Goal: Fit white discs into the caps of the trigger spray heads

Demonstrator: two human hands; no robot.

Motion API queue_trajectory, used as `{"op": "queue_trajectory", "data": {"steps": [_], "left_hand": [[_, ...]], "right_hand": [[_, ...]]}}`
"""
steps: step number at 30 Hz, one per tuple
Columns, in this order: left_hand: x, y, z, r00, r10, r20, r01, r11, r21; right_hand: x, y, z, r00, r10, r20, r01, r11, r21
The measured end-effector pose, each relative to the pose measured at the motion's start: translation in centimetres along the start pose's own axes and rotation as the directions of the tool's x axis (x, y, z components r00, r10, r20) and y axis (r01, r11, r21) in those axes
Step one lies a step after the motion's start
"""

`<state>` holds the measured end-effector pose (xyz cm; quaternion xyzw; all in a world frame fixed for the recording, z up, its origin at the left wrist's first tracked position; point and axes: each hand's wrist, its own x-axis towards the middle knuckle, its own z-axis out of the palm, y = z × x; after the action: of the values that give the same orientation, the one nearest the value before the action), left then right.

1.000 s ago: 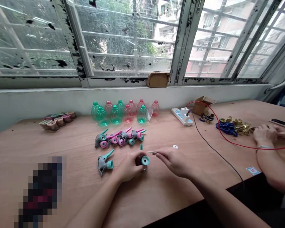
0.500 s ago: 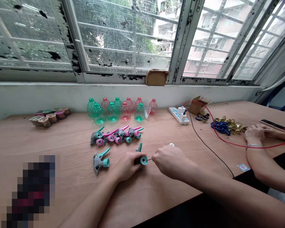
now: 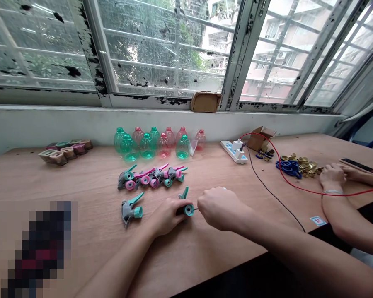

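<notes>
My left hand [image 3: 170, 213] is closed around a grey and teal spray trigger head [image 3: 188, 210], whose teal collar faces me and to the right. My right hand [image 3: 219, 208] is a fist around a thin metal rod [image 3: 195, 209]; only a short length shows, its tip at the collar's opening. What the rod belongs to is hidden by the fist. Left of my hands lies another grey and teal trigger head [image 3: 132, 210]. Behind them is a row of several trigger heads [image 3: 152, 177], with teal or pink levers and collars. A small white piece [image 3: 224, 188] barely shows behind my right fist.
Several green and red clear bottles [image 3: 147, 147] stand along the wall. Small containers [image 3: 66, 152] sit at left, a power strip [image 3: 233, 152] with cables at right. A co-worker's hands [image 3: 332, 176] rest near brass parts [image 3: 309, 165] and blue rings [image 3: 288, 167].
My right fist has shifted very slightly up and left, covering more of the white piece. My left hand still holds the trigger head in about the same place.
</notes>
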<state>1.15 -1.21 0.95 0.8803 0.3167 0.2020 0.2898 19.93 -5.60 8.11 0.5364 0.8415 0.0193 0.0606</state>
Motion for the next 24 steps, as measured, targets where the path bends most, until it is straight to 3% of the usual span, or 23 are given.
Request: {"op": "queue_trajectory", "data": {"steps": [5, 10, 13, 17, 21, 24], "left_hand": [[0.0, 0.2, -0.2, 1.0, -0.014, 0.027, 0.014, 1.0, 0.013], [0.2, 0.2, -0.1, 1.0, 0.017, 0.012, -0.018, 1.0, 0.012], [0.2, 0.1, 0.0, 1.0, 0.017, 0.001, -0.017, 1.0, 0.023], [0.3, -0.1, 0.2, 1.0, 0.005, -0.004, -0.005, 0.999, 0.039], [0.5, -0.2, 0.4, 1.0, 0.016, 0.015, -0.016, 0.999, 0.051], [0.6, -0.3, 0.4, 0.999, 0.037, 0.023, -0.038, 0.997, 0.068]], "right_hand": [[0.3, 1.2, 0.8, 0.999, 0.017, 0.043, -0.025, 0.982, 0.186], [-0.8, 1.8, 3.8, 0.999, 0.029, -0.043, -0.012, 0.936, 0.351], [-1.4, 1.3, 3.9, 0.994, 0.087, -0.068, -0.068, 0.967, 0.245], [-1.4, 0.1, 1.9, 0.997, 0.064, -0.035, -0.062, 0.997, 0.049], [-0.6, -0.2, 0.1, 1.0, -0.011, 0.029, 0.01, 1.0, 0.014], [0.0, 0.7, 0.2, 0.999, -0.041, 0.031, 0.039, 0.998, 0.044]]}}
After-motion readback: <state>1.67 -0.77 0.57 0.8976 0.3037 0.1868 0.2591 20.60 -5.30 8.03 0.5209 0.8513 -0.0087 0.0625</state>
